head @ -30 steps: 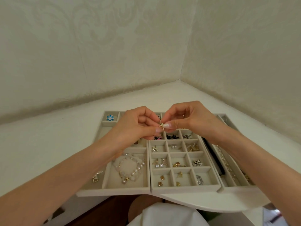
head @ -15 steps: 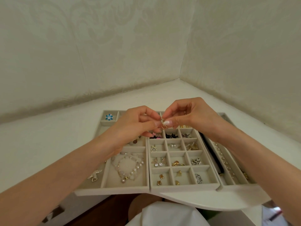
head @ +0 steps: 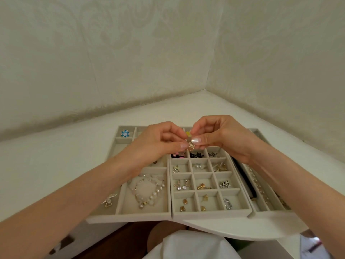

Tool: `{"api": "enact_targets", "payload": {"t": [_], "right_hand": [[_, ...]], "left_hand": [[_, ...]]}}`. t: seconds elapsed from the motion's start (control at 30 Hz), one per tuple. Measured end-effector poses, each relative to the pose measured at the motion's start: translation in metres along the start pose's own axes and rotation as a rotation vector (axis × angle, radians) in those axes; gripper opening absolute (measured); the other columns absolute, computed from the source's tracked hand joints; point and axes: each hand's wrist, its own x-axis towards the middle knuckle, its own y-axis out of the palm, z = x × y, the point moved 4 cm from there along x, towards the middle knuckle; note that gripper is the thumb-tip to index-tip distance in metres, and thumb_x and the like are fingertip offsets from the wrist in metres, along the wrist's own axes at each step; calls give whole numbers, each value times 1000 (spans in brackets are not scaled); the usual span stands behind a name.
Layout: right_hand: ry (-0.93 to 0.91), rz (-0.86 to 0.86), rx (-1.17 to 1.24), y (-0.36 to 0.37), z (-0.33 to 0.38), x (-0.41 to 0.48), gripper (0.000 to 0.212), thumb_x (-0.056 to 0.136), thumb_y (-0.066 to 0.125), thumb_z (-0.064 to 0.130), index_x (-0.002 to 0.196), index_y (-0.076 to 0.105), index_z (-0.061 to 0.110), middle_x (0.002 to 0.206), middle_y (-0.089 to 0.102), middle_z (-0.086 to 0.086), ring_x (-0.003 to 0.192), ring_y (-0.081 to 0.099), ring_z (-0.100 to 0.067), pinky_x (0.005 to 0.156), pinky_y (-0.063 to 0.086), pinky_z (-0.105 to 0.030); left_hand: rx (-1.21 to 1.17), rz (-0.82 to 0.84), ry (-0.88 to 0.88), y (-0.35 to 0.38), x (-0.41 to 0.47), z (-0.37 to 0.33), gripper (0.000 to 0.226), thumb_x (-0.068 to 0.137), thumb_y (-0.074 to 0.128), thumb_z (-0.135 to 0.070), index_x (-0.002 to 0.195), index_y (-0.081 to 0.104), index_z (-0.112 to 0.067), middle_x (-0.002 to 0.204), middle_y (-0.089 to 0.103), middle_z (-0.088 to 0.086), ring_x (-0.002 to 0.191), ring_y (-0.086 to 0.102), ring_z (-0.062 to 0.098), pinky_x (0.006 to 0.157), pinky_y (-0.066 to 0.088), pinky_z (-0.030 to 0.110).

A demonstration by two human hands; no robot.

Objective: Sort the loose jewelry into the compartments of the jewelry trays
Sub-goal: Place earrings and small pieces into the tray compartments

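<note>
My left hand (head: 156, 144) and my right hand (head: 222, 139) meet above the far end of the middle tray, and both pinch one small gold earring (head: 190, 146) between thumb and fingertips. Below them lie three beige velvet trays side by side. The middle grid tray (head: 211, 212) holds small earrings and studs in several cells. The left tray (head: 130, 218) holds a pearl bracelet (head: 149, 191) and a blue flower ring (head: 125, 133). The right tray (head: 270, 212) holds a chain and a black strap, partly hidden by my right forearm.
The trays sit on a white corner tabletop (head: 46, 165) with wallpapered walls close behind and to the right. The trays' near ends hang over the table's curved front edge (head: 233, 232). My lap in white cloth (head: 190, 245) is below.
Both hands have risen slightly and stayed together on the earring. The view has shifted a little; the trays have not moved.
</note>
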Motion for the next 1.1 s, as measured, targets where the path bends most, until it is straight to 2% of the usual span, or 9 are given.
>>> {"api": "enact_targets", "payload": {"t": [0.13,0.23,0.47,0.6,0.83,0.97,1.0,1.1], "right_hand": [[95,-33,78,-3,-3,0,20,57,72,6,76,66,11,63,66,0,57,61,-9,55,48,-17],[135,-54,80,-4,-3,0,22,54,73,10,74,65,13,62,64,4,57,57,-7,62,43,-21],[133,-76,74,-4,-3,0,18,53,74,13,67,65,18,65,65,2,61,57,-9,65,42,-22],[124,-73,59,-4,-3,0,17,54,75,14,67,66,18,65,64,1,61,55,-10,66,42,-23],[21,-100,-138,-3,3,-4,17,63,77,20,77,69,15,72,68,-1,67,61,-8,64,48,-18],[-32,-131,-319,1,7,-8,12,69,79,18,77,73,12,77,71,-8,73,62,-12,78,52,-28],[-41,-155,-357,3,7,-8,11,69,80,18,75,73,13,74,71,-5,71,62,-11,76,51,-27],[-59,-208,-488,5,8,-7,9,70,81,22,69,72,21,60,66,11,57,54,3,60,42,-12]], "left_hand": [[81,-86,72,-4,2,-2,16,83,63,-4,96,63,-14,93,71,-1,87,65,8,77,49,12],[70,-75,87,-3,1,-4,18,84,62,-2,97,63,-13,90,73,-4,88,66,6,79,50,14],[-26,35,-12,3,0,-4,23,83,65,-8,105,60,-12,95,73,-1,92,68,19,78,50,14],[-56,5,2,3,0,-4,23,80,68,-10,102,61,-12,92,73,5,90,67,25,77,51,18],[-29,-78,71,1,1,-1,19,76,71,-5,93,64,-10,80,71,9,75,65,19,68,51,13],[4,-131,73,-3,2,1,17,75,71,-5,90,65,-12,71,70,1,69,63,10,66,49,11],[2,-130,71,-3,1,2,17,75,71,-4,89,65,-11,69,69,0,67,63,8,65,48,10],[4,-136,67,-2,0,4,16,76,71,-3,88,65,-11,66,68,-2,65,63,7,67,48,13]]}}
